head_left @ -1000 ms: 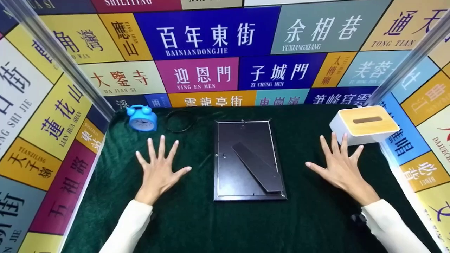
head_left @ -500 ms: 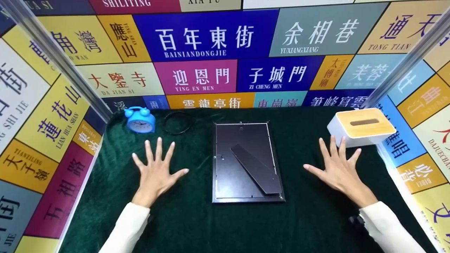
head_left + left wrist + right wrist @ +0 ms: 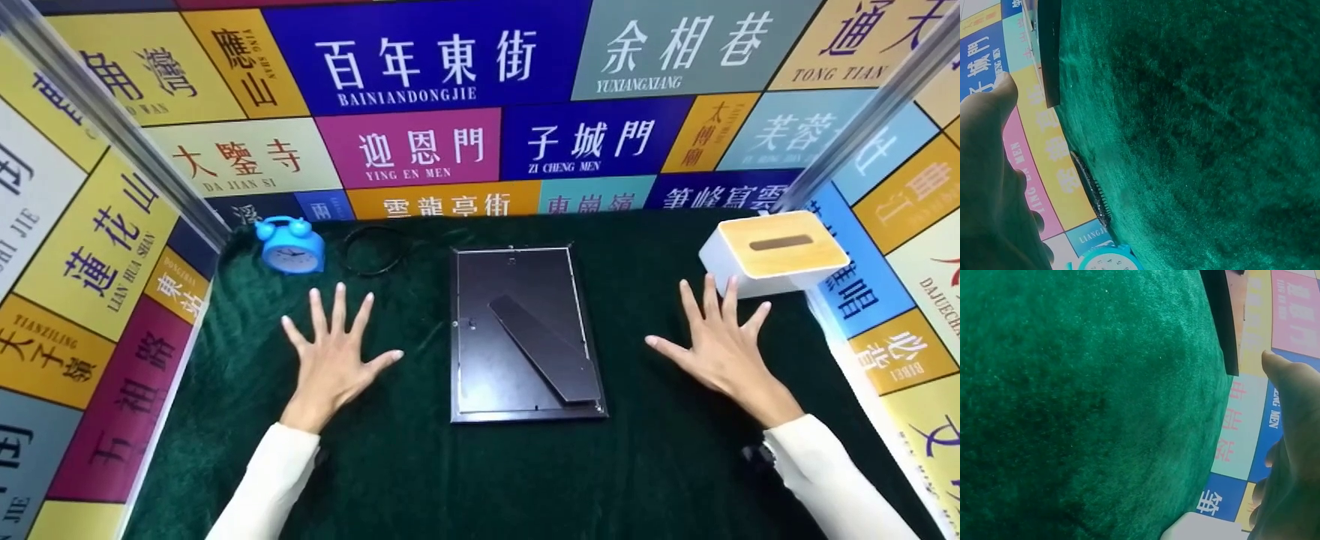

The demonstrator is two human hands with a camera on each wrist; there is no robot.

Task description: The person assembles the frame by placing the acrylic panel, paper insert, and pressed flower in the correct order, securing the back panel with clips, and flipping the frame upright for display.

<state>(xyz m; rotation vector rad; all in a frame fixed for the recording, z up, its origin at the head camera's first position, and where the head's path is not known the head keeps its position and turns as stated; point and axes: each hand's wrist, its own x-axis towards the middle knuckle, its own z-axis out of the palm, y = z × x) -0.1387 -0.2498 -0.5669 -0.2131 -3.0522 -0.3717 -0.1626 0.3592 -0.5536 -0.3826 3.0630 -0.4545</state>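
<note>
A dark picture frame (image 3: 484, 367) lies face down on the green cloth, its back panel and slanted stand leg (image 3: 544, 349) facing up. To its left my left hand (image 3: 331, 367) is spread with straight fingers, holding nothing. My right hand (image 3: 727, 360), likewise spread and holding nothing, is on the frame's right side. Beyond the left fingertips stand a blue twin-bell alarm clock (image 3: 291, 246) and a thin black hoop (image 3: 373, 251). Small teeth show along the hoop (image 3: 1092, 191) in the left wrist view. A white tissue box (image 3: 780, 251) with a wooden lid is just beyond the right fingertips.
Dark green velvet cloth (image 3: 525, 480) covers the table. Printed panels (image 3: 427, 56) with coloured name blocks wall off the back and both sides. Clear upright posts (image 3: 874, 105) stand at the two back corners.
The head view has shifted slightly, so everything sits a little differently in it. Both hands keep the same spread pose, and no object has moved on the cloth.
</note>
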